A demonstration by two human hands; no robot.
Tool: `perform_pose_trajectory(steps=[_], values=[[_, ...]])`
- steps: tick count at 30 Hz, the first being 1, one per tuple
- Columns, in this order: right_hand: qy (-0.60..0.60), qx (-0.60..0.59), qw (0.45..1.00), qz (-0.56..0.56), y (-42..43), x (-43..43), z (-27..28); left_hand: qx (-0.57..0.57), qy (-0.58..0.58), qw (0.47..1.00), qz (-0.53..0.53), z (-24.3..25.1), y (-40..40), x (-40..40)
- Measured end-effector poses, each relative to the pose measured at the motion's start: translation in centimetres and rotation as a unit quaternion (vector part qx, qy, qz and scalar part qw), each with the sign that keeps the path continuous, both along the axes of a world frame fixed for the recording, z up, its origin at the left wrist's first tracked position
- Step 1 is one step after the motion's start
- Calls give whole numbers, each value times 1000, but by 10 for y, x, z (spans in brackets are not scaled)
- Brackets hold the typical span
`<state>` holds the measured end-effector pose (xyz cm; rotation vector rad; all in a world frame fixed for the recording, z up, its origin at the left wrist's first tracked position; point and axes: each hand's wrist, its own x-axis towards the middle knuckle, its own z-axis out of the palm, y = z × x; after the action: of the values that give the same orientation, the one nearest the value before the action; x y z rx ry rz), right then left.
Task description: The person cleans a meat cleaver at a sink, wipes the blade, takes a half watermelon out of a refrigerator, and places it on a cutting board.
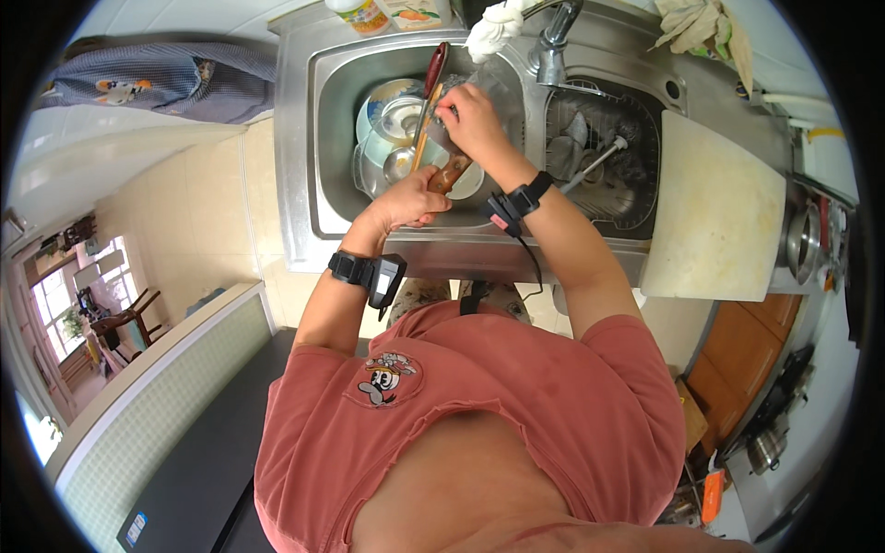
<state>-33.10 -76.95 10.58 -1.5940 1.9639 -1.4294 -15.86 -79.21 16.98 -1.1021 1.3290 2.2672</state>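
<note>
My left hand [413, 199] is closed around the brown wooden handle [449, 174] of what looks like a kitchen knife, over the front of the left sink basin [335, 176]. My right hand [473, 123] is just beyond the handle, fingers curled together over the grey blade; whatever it pinches is too small to make out. Beneath both hands, stacked bowls and plates [377, 128] lie in the basin. A metal ladle [399, 164], a dark-red-handled utensil [435, 69] and wooden chopsticks [420, 148] lean across them. Part of the blade is hidden by my right hand.
A faucet [552, 59] with white cloth [496, 31] tied on its spout rises behind the basins. The right basin holds a wire rack [643, 186] and a white-ended brush or rod [598, 162]. A pale cutting board [719, 207] lies at its right. Bottles [363, 15] stand behind.
</note>
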Motion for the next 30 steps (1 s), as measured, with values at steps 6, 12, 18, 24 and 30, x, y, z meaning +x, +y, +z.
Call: perform_pose_trajectory(steps=[6,12,18,24,30], values=[[-79,1,993,84,19,18,15,6,-3,1000,18,-5,-5,5],[-98,7,995,-32,-7,8,-11,-27,-10,999,18,0,-6,4],[-273,84,958,-23,19,-9,-19,-43,0,998,39,1,-3,21],[7,46,999,5,16,2,-11,-49,4,999,3,-4,2,24],[102,117,978,-138,6,-61,-45,-49,-3,999,-18,7,-10,44]])
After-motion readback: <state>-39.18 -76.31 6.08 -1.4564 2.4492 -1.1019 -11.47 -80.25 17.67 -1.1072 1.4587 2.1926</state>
